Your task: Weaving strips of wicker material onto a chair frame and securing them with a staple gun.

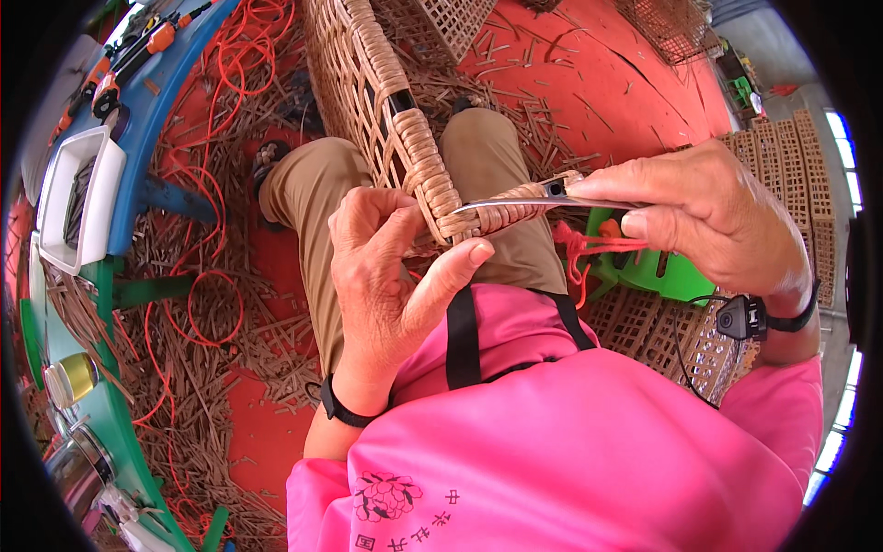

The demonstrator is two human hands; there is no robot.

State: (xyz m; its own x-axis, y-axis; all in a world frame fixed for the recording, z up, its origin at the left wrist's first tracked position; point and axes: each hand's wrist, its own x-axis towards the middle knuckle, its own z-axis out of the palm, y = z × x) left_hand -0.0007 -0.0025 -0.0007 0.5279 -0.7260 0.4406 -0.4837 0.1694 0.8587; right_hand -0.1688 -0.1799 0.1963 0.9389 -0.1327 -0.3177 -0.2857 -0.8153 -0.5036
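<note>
Corner work, careful tip

My right grip (713, 216) pinches the blade (520, 201) at two o'clock; my left grip (382, 271) pinches the basket (363, 101) by its corner at twelve. I'd work the blade flat, tip clear of the left thumb (451, 279).

It's a weaving workshop: a wicker piece (354, 101) part-wrapped, flat strips (207, 386) littering the red floor (676, 101), tools (158, 39) toward the far edge of the blue table (177, 74).

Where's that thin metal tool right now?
In the head view, above and right of centre: the thin metal tool is in the right hand, its tip at a corner of the woven piece.
</note>
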